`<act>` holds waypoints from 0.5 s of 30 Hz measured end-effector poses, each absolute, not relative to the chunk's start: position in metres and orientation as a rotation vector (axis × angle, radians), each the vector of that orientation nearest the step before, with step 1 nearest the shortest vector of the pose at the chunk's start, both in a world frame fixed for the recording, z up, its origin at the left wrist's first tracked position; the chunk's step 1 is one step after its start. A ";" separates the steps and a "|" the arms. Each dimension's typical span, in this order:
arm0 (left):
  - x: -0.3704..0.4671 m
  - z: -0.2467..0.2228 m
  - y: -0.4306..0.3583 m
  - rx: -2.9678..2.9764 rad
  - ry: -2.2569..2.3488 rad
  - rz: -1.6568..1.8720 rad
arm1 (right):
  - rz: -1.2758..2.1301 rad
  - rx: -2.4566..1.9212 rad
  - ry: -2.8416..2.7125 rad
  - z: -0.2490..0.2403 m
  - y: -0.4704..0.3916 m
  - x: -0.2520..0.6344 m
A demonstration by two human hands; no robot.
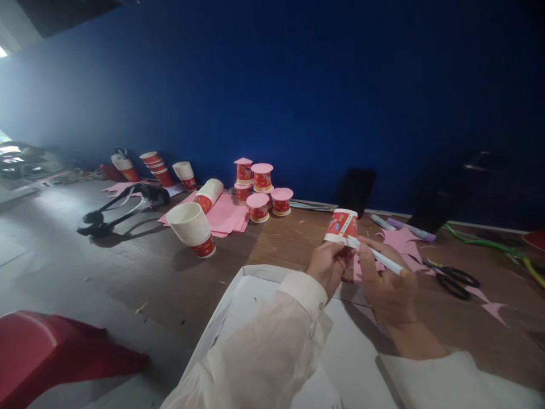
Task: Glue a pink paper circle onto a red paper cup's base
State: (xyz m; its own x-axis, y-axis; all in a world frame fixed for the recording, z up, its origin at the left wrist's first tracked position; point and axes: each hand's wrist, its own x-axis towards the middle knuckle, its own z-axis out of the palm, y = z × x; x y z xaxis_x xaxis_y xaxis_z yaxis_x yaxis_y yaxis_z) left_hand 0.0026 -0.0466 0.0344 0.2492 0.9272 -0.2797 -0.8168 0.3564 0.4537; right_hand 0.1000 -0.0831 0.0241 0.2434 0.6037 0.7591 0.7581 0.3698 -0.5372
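Observation:
My left hand (pixel 330 264) grips a red and white paper cup (pixel 342 224) near its lower white edge. The cup's wider end faces down. In my right hand (pixel 387 289) is a white marker (pixel 383 260) with an orange end, its tip at the cup's lower part; whether it touches cannot be made out. Pink paper scraps (pixel 400 244) with curved cut-outs lie just beyond my right hand. Close by are black-handled scissors (pixel 457 281). Left of the hands stand several upside-down red cups (pixel 258 208) topped with pink paper discs.
A white box lid (pixel 261 272) lies under my forearms. Leftward are a stack of paper cups (pixel 191 227), pink sheets (pixel 232 213) and a black strap-like object (pixel 123 210). More markers (pixel 411 229) and green cables (pixel 481 241) lie near the blue partition (pixel 272 85). A red object (pixel 55 352) fills the lower left.

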 end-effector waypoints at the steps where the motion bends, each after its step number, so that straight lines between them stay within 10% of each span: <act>1: 0.003 0.034 -0.046 0.249 0.550 1.203 | -0.161 -1.323 -1.442 0.024 -0.083 0.100; 15: 0.002 0.027 -0.044 0.473 0.519 1.204 | -0.190 -1.327 -1.449 0.029 -0.083 0.101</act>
